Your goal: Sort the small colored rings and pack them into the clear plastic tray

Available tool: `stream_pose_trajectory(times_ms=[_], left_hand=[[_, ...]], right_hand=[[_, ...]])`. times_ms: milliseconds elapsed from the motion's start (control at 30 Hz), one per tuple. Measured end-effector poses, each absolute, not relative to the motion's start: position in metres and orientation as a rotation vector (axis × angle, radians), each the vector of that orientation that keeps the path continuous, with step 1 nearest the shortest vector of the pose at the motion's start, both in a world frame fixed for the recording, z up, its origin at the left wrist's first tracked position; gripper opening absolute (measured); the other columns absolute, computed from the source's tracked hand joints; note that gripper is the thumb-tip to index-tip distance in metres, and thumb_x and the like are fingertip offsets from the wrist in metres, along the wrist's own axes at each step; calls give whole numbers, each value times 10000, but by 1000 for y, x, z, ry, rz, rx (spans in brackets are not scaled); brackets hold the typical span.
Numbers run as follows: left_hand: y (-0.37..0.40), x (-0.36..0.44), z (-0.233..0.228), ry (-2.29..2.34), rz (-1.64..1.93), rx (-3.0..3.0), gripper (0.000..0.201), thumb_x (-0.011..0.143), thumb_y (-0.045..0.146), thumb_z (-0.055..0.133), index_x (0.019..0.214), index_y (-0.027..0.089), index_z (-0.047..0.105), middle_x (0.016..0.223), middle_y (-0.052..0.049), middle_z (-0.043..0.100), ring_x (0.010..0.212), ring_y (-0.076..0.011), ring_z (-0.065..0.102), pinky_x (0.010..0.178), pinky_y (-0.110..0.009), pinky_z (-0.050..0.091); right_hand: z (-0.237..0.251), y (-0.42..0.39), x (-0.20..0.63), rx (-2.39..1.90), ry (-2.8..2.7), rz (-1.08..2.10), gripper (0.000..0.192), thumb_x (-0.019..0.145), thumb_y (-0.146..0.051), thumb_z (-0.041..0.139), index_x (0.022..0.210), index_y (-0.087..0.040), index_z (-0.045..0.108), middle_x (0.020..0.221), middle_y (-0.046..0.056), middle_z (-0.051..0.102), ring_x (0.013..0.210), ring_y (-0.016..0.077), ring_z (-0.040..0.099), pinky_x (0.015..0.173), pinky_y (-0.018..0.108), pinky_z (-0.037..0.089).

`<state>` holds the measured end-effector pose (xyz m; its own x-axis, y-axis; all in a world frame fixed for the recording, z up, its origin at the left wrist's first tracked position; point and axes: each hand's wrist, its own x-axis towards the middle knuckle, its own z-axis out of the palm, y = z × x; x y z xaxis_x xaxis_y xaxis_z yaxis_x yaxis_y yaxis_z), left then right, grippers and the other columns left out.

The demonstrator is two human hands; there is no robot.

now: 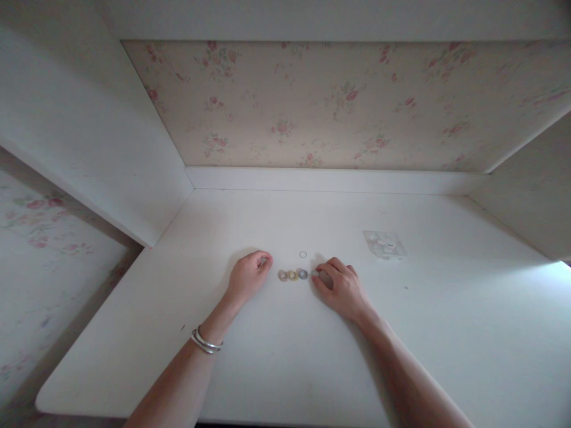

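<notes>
Three small ring-shaped pieces lie in a row on the white desktop: a pinkish-brown ring (283, 276), a yellow ring (292, 276) and a grey ring (303, 274). At the right end of this row, my right hand (341, 286) pinches a small pale round piece (315, 273) between thumb and fingertips, at the desk surface. A thin, pale hoop (303, 254) lies flat just behind the row. My left hand (250, 273) rests on the desk to the left of the rings, apart from them. Its fingers are curled, thumb against index finger, and no object shows in them.
A clear plastic packet (385, 244) lies behind and to the right of my right hand. Small dark specks dot the white desk (276, 368). White side panels (151, 196) and a floral-papered back wall (285, 107) enclose the far part.
</notes>
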<state>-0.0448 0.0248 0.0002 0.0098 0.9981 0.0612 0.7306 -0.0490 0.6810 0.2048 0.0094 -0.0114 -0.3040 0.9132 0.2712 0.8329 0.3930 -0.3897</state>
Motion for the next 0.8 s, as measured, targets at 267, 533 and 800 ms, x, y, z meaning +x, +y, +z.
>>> stream_pose_trajectory(times_ms=[267, 533, 800], left_hand=[[25, -46, -1, 1779, 760, 1842, 262, 856, 380, 472, 912, 219, 671, 672, 11, 622, 573, -118, 525, 517, -214, 319], [25, -46, 0, 1770, 740, 1836, 267, 860, 394, 470, 912, 224, 668, 653, 15, 613, 573, -121, 529, 520, -217, 320], [26, -45, 1, 1782, 707, 1828, 252, 862, 361, 482, 927, 217, 678, 735, -8, 653, 639, -131, 568, 569, -221, 359]], right_hand=[[-8, 8, 203, -1486, -2245, 250, 208, 880, -316, 494, 1007, -224, 630, 949, 41, 607, 858, 165, 577, 804, 306, 359], [-6, 8, 204, -1464, -2243, 258, 224, 888, -316, 483, 1034, -229, 627, 950, 45, 610, 862, 166, 584, 803, 307, 375], [-7, 27, 202, -1562, -2097, 369, 278, 927, -332, 418, 1072, -241, 636, 973, 44, 589, 791, 138, 585, 731, 267, 428]])
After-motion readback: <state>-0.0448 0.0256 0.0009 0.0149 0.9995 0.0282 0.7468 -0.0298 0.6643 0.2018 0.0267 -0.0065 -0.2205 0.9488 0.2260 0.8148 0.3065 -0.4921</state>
